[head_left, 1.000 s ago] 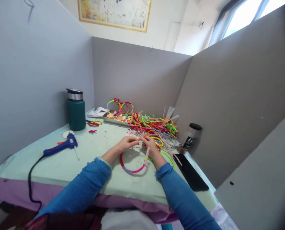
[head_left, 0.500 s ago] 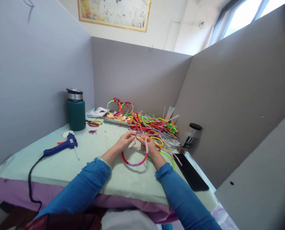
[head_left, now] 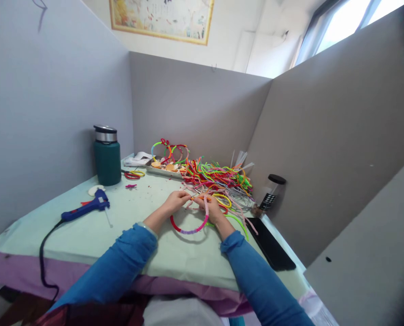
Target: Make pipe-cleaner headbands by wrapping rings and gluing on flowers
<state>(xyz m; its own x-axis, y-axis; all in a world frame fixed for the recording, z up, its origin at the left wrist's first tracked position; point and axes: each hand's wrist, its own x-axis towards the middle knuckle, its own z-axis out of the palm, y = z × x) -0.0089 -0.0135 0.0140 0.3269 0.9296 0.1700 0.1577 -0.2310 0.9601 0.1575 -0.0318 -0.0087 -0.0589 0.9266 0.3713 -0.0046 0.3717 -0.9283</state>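
Both hands meet at the far side of a ring wrapped in coloured pipe cleaners, with red, lilac, magenta and pink sections. My right hand is closed on the ring's right and upper part, where an orange pipe cleaner shows. Thumb and fingers of my left hand pinch together at the orange piece's left end. The ring's lower half hangs just above the table covering. Beyond the hands lies a heap of loose pipe cleaners in many colours.
A blue glue gun with a cord lies left, before a green bottle. Scissors lie near a metal tray with finished rings. Right are a black phone and a lidded jar. Grey partitions enclose the table.
My left hand has shifted slightly down, its fingers now pinched against the orange pipe cleaner. The ring has moved a little left and up.
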